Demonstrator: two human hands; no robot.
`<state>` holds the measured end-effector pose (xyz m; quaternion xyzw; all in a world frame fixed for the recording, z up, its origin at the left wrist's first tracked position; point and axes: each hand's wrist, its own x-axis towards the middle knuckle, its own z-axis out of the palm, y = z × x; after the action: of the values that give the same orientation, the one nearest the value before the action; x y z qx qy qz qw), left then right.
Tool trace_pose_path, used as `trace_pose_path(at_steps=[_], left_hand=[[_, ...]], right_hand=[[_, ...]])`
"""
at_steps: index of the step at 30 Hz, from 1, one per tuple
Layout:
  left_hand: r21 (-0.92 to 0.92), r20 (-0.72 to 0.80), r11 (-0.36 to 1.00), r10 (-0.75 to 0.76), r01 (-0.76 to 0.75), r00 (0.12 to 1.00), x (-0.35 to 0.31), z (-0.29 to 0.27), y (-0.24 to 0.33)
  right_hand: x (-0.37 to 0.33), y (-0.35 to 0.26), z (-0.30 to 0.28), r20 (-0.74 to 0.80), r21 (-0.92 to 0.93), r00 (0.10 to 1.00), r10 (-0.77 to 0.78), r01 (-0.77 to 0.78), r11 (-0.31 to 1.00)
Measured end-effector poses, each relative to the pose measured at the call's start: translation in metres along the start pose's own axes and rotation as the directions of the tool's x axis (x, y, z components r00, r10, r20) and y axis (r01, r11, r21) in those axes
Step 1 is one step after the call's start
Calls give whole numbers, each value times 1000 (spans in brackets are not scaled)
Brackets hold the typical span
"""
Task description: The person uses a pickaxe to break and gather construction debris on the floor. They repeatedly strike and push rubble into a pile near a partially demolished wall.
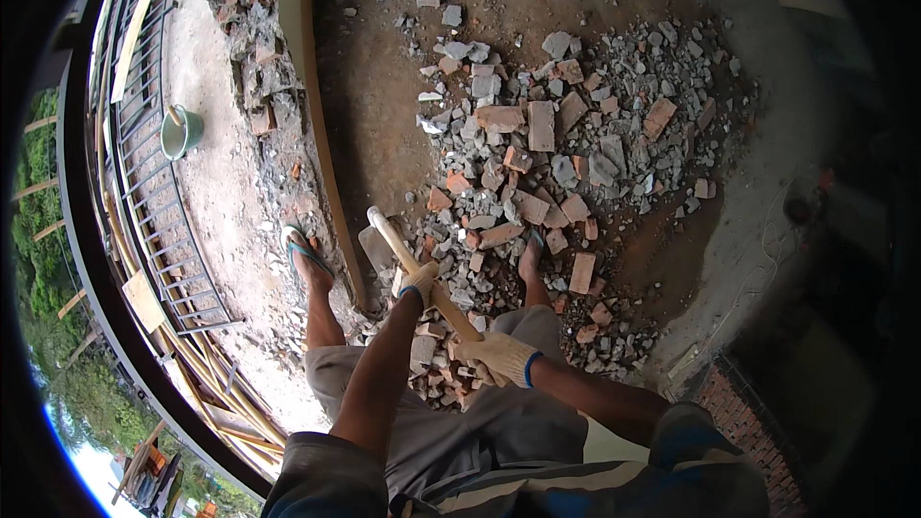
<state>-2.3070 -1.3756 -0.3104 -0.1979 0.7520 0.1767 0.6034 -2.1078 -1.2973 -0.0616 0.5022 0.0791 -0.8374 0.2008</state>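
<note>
Both my hands wear pale knitted work gloves with blue cuffs. My left hand is wrapped round the middle of a thick wooden tool handle. Lower down and to the right, my right hand grips the same handle close to its near end. The handle slants up and left across my legs, its pale far end over the ground beside the wall edge. No tool head can be made out. Just beyond my hands lies a heap of broken bricks and grey mortar lumps.
My left foot, in a flip-flop, stands on the dusty ledge; my right foot is among the rubble. A broken brick wall edge runs between them. At left are a green bucket, a metal grille and long poles.
</note>
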Motion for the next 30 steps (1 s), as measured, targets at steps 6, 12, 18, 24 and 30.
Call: trace_pose_path(at_steps=[6,12,18,24,30], left_hand=[[-630,268,775,275,-48,923,-47,169,72],[-698,572,687,367,200,734,-164,350,53],[-655,597,752,461,69,656,-180,298,62],[-593,349,797,381,-113,856,-180,79,65],[-759,200,637,423,-134,884,-235,-97,12]], right_hand=[[-248,26,-196,-150,-455,988,-41,-32,890],[-345,87,-337,-603,-796,517,-608,-440,415],[-294,72,-314,-459,-877,650,-606,-222,426],[-278,-82,-140,196,-892,255,-947,448,-64],[-488,-178,-5,356,-605,-212,-910,690,-397]])
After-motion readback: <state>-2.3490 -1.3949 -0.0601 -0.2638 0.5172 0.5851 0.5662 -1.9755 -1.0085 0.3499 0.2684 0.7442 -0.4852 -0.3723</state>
